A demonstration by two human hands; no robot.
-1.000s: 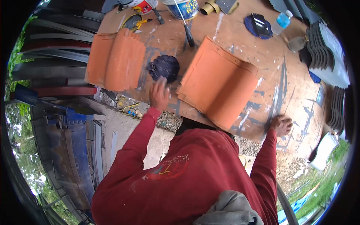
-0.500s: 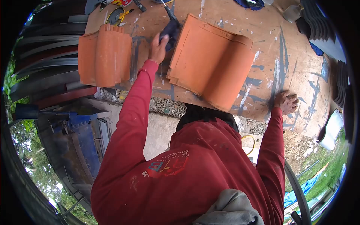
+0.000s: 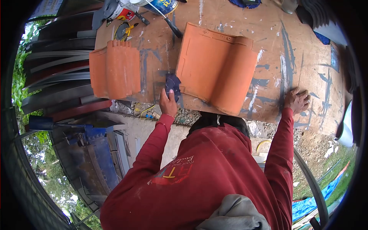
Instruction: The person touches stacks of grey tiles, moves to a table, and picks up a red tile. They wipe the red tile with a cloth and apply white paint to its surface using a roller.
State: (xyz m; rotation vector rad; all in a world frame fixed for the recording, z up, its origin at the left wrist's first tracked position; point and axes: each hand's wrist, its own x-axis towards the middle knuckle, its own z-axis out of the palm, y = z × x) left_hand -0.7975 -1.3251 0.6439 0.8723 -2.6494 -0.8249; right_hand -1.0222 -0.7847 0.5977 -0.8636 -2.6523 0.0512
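Note:
My left hand (image 3: 168,103) is closed on a dark cloth (image 3: 173,85), low on the table beside the lower left corner of a large orange roof tile (image 3: 216,69). The tile lies with its raised curve to the right. My right hand (image 3: 297,100) rests on the paint-marked tabletop (image 3: 272,57) near its front edge, fingers spread, holding nothing. A stack of orange tiles (image 3: 115,71) lies to the left of my left hand.
A brush (image 3: 173,27) lies above the large tile's left corner. Behind the stack are a yellow and black coil-like item (image 3: 122,31), a red-labelled bucket (image 3: 124,11) and a blue-labelled bucket (image 3: 165,5). Dark curved sheets (image 3: 57,73) stand at the left.
My left hand has come down toward the front edge with the cloth, along the tile's left side. My right hand stays on the tabletop. The view has shifted slightly, showing more of the buckets.

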